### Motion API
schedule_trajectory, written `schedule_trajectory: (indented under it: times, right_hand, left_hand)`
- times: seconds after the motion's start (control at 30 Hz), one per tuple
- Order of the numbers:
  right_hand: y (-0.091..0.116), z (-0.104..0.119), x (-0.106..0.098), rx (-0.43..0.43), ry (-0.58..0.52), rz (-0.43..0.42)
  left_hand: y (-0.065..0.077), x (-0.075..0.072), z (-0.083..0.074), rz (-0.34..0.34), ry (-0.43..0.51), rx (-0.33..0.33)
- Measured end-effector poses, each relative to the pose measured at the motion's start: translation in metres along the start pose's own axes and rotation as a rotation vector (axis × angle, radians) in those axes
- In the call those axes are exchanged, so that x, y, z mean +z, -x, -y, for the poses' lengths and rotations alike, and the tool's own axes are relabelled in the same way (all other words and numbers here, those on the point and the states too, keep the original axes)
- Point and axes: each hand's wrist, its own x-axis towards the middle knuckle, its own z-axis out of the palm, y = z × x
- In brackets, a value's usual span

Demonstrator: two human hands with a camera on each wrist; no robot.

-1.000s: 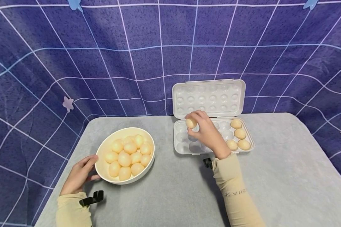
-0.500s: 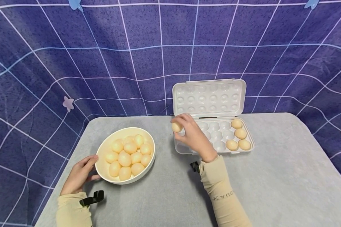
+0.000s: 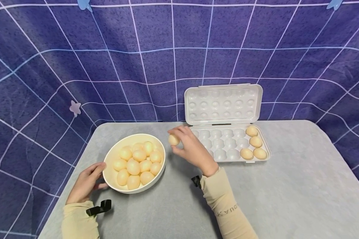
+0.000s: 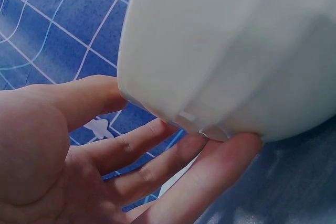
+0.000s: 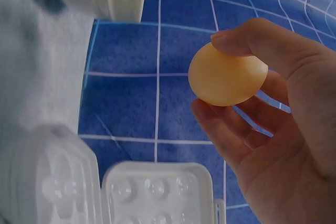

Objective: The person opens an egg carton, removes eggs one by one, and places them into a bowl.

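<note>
My left hand [image 3: 85, 182] holds a white bowl [image 3: 108, 170] at its left side. In the left wrist view, its thumb touches the wall and its fingers [image 4: 226, 161] touch the underside. The bowl leans toward me and carries several pale yellow-brown eggs [image 3: 133, 166]. Between bowl and carton, my right hand [image 3: 194, 151] pinches a single egg [image 5: 227, 74] in the air between thumb and fingertips. To its right, an open white egg carton [image 3: 218, 144] has several eggs [image 3: 255, 142] in its right-end cups. The carton's left end is partly hidden behind this hand.
The raised carton lid [image 3: 223, 104] stands near the table's back edge. Behind the grey table [image 3: 299, 186] hangs a dark blue curtain [image 3: 215, 36] with pale grid lines. A black wrist mount [image 3: 99, 208] sticks out beside my left sleeve.
My right hand has carried the pinched egg leftward from over the carton toward the bowl, uncovering more cups. My left hand and the bowl keep their places; the view has shifted slightly.
</note>
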Motion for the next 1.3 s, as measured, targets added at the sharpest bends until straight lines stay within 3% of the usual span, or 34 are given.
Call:
schedule_trajectory:
  times: [0.2,0.5,1.3]
  right_hand:
    - [-0.003,0.01,0.008,-0.013,-0.03,0.005]
    - [-0.007,0.019,0.021,-0.03,-0.042,0.049]
    - [-0.01,0.028,0.065,-0.081,0.076,0.156]
  left_hand:
    - [0.001,0.0,-0.002,0.022,-0.037,0.014]
    - [0.003,0.002,-0.004,0.017,-0.007,-0.001]
    - [0.0,0.0,-0.004,-0.001,-0.041,-0.015]
